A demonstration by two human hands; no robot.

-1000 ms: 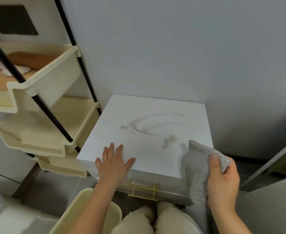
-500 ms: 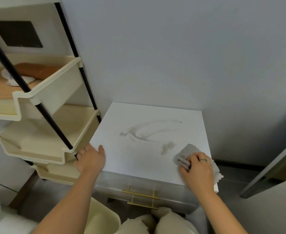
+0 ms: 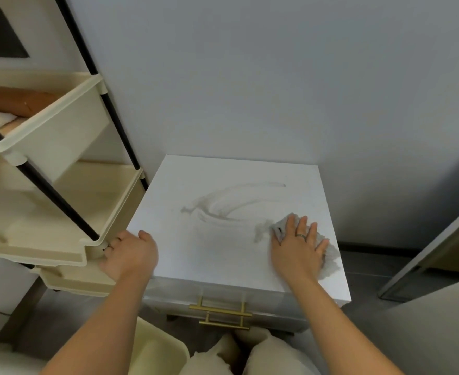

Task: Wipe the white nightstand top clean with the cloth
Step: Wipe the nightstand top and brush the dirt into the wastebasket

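The white nightstand top [image 3: 223, 247] stands against the wall, marked by a curved greyish smear [image 3: 228, 203] near its middle. My right hand [image 3: 297, 247] lies flat, fingers spread, pressing a grey cloth [image 3: 329, 257] onto the right part of the top, just right of the smear's end. The cloth peeks out beyond my fingers and to the right of my hand. My left hand [image 3: 131, 254] grips the nightstand's left front corner, thumb on top and fingers wrapped over the side edge.
A cream tiered rack with black poles [image 3: 60, 201] stands close on the left, almost touching the nightstand. Gold drawer handles [image 3: 223, 311] show on the front. A cream bin [image 3: 155, 350] and my knees [image 3: 250, 355] are below. A door frame [image 3: 433, 250] is at right.
My right hand brought the cloth down onto the top and slid it up and leftwards toward the smear. My left hand moved from flat on the front edge to gripping the left corner.
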